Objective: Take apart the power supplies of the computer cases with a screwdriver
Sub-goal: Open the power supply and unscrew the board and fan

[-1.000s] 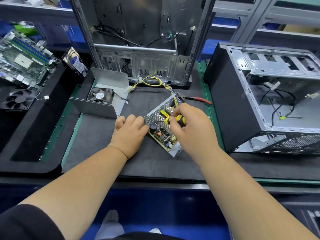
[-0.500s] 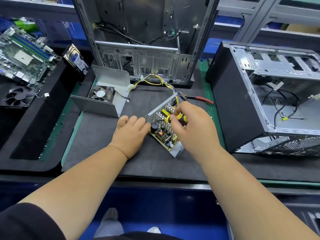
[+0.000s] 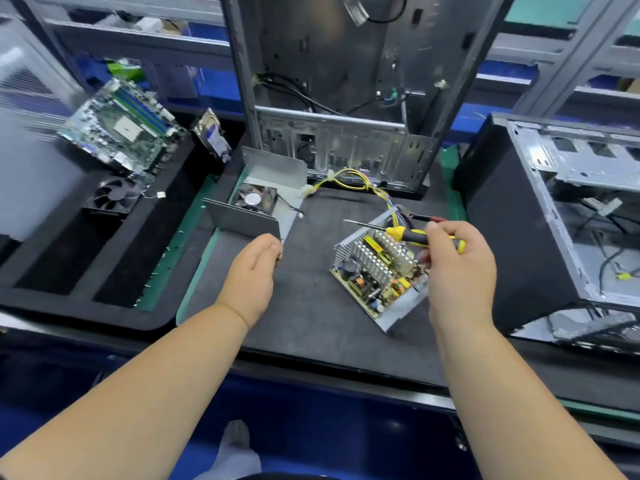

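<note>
two hands off the board (image 3: 375,271): right hand (image 3: 460,265) grips the screwdriver (image 3: 405,233) above it; left hand (image 3: 254,271) pinches something tiny, likely a screw, easily dropped.

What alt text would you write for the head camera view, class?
A right hand holds a yellow screwdriver above an opened power supply on a dark mat; the left hand hovers near its removed cover.

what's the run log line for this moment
right hand holds screwdriver above power supply board | left hand near cover
</note>
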The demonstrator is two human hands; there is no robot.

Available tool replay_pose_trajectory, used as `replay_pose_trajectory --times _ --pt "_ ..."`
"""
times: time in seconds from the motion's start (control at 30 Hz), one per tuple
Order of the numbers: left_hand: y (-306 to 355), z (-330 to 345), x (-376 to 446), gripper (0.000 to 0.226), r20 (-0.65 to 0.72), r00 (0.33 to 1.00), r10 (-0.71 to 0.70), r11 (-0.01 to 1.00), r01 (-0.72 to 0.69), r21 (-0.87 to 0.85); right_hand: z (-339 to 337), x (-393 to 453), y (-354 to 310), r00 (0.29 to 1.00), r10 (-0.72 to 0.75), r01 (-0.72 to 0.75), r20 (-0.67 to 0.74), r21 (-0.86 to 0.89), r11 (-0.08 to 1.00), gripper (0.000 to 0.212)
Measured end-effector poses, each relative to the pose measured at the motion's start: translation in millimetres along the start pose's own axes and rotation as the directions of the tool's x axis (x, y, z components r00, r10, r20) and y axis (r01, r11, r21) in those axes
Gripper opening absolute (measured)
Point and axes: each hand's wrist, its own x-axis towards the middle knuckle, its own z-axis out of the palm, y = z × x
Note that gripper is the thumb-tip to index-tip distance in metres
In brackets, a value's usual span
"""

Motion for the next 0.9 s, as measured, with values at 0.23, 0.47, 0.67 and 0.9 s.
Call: replay_pose_trajectory --times 0.23,0.47,0.67,0.9 --pt "6 -49 5 0.025 -0.06 0.985 -0.164 0.963 0.146 -0.228 45 -7 -15 0.985 0.148 -0.162 0.09 0.183 0.97 0.015" --pt "-36 -162 27 0.019 -0.224 0.96 -0.167 0.928 0.23 0.292 99 -21 -40 0.988 0.096 -0.116 0.121 0.171 0.978 0.014" --pt "-83 -235 35 0.011 -0.243 0.909 -0.339 0.761 0.417 0.497 165 -31 -45 0.989 0.075 -0.092 0.13 0.133 0.987 0.011" --pt "-101 -259 45 0.011 -0.146 0.938 -0.315 0.81 0.346 0.474 216 -38 -48 0.985 0.046 -0.06 0.169 0.081 0.995 0.014"
